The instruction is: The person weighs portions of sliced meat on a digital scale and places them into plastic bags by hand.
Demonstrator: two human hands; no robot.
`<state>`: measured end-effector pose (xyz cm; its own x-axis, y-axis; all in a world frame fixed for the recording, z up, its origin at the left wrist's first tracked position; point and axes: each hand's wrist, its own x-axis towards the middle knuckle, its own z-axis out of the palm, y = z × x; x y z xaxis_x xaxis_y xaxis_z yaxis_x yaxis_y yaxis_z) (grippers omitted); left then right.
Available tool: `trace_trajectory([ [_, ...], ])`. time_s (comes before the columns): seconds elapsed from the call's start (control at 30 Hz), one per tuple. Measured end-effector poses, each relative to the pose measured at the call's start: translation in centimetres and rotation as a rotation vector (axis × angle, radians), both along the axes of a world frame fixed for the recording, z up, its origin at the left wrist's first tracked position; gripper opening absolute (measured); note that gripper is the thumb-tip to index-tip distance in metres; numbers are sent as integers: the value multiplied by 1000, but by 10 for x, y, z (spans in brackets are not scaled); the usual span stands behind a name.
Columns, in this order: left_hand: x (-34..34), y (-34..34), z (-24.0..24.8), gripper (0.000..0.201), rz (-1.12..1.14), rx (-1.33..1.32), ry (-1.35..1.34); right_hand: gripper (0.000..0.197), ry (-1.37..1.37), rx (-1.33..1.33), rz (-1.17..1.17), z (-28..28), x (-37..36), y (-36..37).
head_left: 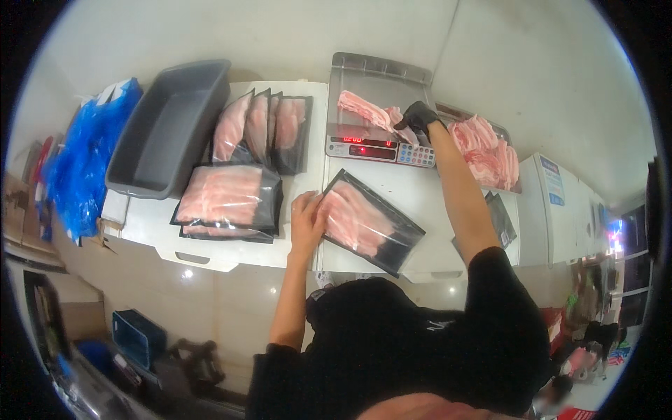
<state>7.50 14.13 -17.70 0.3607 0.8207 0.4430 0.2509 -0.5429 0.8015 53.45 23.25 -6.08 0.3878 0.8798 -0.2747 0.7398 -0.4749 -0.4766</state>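
Observation:
My bare left hand [306,218] grips the left end of a clear-and-black plastic pouch [364,218] with pink meat slices inside. The pouch lies slanted on the white table in front of me. My right hand [420,117], in a black glove, reaches over the digital scale [378,73] and has its fingers closed on the end of a strip of raw, fatty pork slices [365,109]. Those slices lie across the scale's metal pan, above its lit red display. To the right, a metal tray [514,187] holds more raw pork slices [483,148], partly behind my forearm.
Filled meat pouches [222,196] lie stacked to the left, with several more [290,129] overlapping behind. A grey plastic tub [203,75] stands at the far left, beside blue plastic bags [94,154]. Flat black pouches [498,220] lie by my right arm. A white cabinet [560,210] stands right.

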Motion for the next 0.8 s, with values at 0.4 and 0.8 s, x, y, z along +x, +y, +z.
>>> trace_trajectory([
  [0.4,34,-43,12,15,245,5,-206,33,465,382,10,7,37,-64],
  [0.8,181,-117,137,44,-385,-685,-479,62,790,685,-8,41,-94,-264],
])
